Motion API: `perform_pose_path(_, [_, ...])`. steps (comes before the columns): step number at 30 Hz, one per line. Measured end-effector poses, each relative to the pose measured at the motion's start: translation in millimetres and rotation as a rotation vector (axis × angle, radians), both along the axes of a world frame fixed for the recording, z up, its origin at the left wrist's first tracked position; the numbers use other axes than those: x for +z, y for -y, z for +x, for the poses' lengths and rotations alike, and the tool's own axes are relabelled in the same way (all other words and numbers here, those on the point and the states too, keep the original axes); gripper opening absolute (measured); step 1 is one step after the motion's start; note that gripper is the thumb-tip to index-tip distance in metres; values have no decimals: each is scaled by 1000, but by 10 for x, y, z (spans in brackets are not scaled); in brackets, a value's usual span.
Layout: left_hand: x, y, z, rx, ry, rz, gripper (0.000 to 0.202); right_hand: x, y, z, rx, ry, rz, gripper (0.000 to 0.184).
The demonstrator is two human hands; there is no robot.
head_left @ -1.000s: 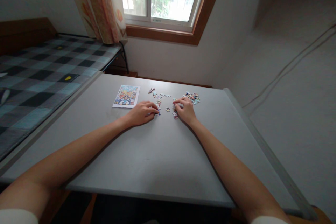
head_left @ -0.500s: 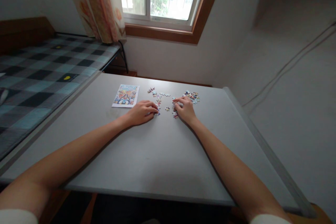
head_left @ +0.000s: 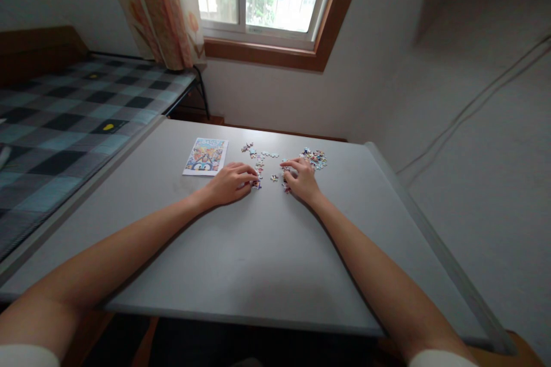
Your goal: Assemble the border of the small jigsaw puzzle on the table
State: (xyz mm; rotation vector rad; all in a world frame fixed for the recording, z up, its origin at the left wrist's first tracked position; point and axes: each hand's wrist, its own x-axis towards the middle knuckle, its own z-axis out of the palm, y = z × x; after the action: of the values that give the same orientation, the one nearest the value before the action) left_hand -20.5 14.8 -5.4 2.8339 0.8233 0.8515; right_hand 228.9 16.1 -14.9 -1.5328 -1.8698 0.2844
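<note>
On the grey table, my left hand (head_left: 233, 184) lies at the lower end of a left column of joined jigsaw pieces (head_left: 259, 165). Its thumb and fingertips close around the pieces there. Opposite, my right hand (head_left: 302, 179) rests over a right column of jigsaw pieces (head_left: 286, 187), covering part of it. The right index finger is stretched out, apart from the thumb, with the fingertips at the column's inner edge. Between the columns sits a small separate jigsaw cluster (head_left: 274, 178). A top row of pieces (head_left: 270, 155) runs along the far side.
A printed reference picture (head_left: 205, 156) lies left of the puzzle. Loose jigsaw pieces (head_left: 317, 158) are heaped beyond my right hand, and a few more pieces (head_left: 248, 149) lie at the far left. A checked bed (head_left: 142, 102) adjoins the table (head_left: 241, 264) on the left; walls and a window stand beyond.
My right index finger has stretched slightly left over the right column. My left fingertips have shifted slightly at the lower left pieces. The rest looks the same.
</note>
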Motion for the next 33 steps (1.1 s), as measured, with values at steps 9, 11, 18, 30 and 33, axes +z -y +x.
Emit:
perform_pose_path(9, [-16, -14, -3, 12, -20, 5, 23, 56, 38, -18, -1, 50, -18, 17])
perform_pose_path(11, [-21, -17, -9, -1, -21, 9, 23, 58, 55, -31, 11, 72, -15, 16])
perform_pose_path(18, [-11, -11, -14, -45, -30, 10, 24, 90, 116, -99, 55, 165, -31, 19])
perform_pose_path(30, [-10, -11, -9, -61, -29, 40, 22, 207, 44, -134, 57, 179, -212, 14])
perform_pose_path(33, [-3, -4, -8, -68, -33, 42, 22, 253, 14, -156, 84, 161, -283, 12])
